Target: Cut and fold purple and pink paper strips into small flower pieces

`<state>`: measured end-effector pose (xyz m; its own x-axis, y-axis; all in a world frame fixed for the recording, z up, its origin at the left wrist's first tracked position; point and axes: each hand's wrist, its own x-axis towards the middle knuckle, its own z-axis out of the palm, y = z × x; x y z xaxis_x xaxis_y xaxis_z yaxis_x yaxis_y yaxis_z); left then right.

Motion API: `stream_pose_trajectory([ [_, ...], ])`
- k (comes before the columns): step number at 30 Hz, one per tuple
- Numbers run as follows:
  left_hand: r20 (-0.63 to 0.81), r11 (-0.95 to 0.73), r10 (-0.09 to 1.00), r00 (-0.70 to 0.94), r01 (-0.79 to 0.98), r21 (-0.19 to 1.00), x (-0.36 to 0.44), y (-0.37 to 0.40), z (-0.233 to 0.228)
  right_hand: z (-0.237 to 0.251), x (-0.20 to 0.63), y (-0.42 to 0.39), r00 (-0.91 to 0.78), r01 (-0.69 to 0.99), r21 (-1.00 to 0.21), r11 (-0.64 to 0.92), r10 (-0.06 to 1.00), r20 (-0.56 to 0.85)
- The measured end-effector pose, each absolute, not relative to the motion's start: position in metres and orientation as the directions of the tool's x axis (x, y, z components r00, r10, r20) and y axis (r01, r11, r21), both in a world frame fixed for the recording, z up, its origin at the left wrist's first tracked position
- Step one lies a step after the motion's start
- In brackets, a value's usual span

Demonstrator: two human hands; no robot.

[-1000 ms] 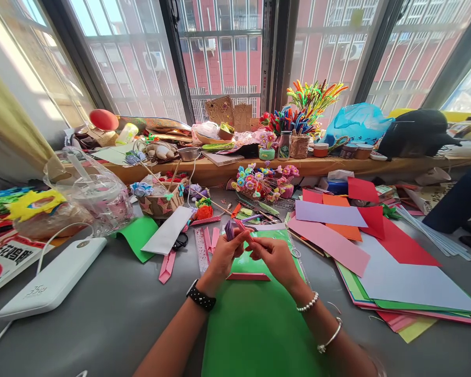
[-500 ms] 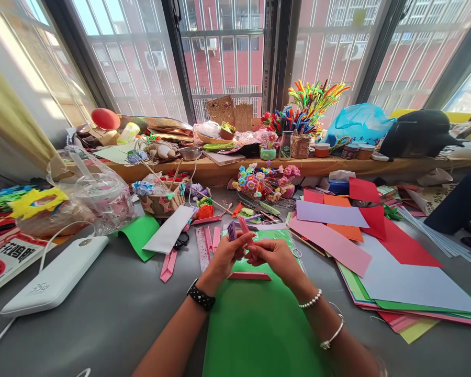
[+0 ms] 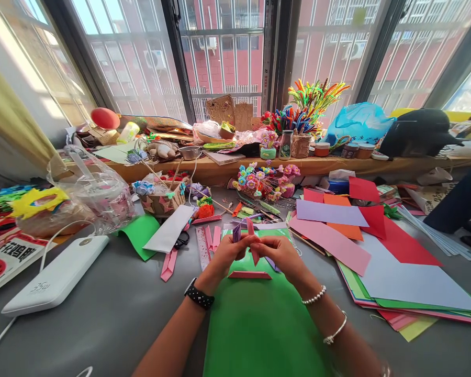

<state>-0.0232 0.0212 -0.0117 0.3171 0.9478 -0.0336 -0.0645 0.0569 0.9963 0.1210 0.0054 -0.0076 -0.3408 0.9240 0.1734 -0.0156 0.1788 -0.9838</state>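
Observation:
Over the green mat, my left hand [image 3: 228, 256] is closed, with a purple folded paper piece [image 3: 236, 233] sticking up from its fingers. My right hand [image 3: 280, 256] pinches a pink folded paper strip [image 3: 255, 256], which stands upright between both hands. The fingertips of both hands meet at the strip. Just below them a second pink folded strip [image 3: 249, 275] lies flat on the green mat [image 3: 259, 324]. Partly hidden behind my right hand is another purple folded piece [image 3: 273, 264]. How the purple and pink pieces touch inside my fingers is hidden.
Left of the mat are a pink ruler [image 3: 202, 248], black-handled scissors [image 3: 182, 240] and a white power bank [image 3: 57, 275]. Coloured paper sheets [image 3: 419, 288] are stacked at right. Flower crafts [image 3: 255, 180] and a cluttered ledge [image 3: 160, 170] stand at the back.
The pink strip has turned more upright, and its lower end now shows beneath my fingers. My right hand has shifted slightly right. A purple piece has come into sight behind it.

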Motion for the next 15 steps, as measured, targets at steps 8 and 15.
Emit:
stream_pose_trajectory([
  [8,-0.029,-0.292,0.888,0.46,0.61,0.737,-0.042,0.016,0.006,-0.016,0.133,0.017,-0.004,0.013,-0.977,0.215,0.977,0.215],
  [15,0.097,-0.405,0.892,0.441,0.687,0.604,-0.038,0.008,-0.006,-0.011,0.134,0.016,0.046,-0.147,-0.981,0.124,0.992,0.119],
])
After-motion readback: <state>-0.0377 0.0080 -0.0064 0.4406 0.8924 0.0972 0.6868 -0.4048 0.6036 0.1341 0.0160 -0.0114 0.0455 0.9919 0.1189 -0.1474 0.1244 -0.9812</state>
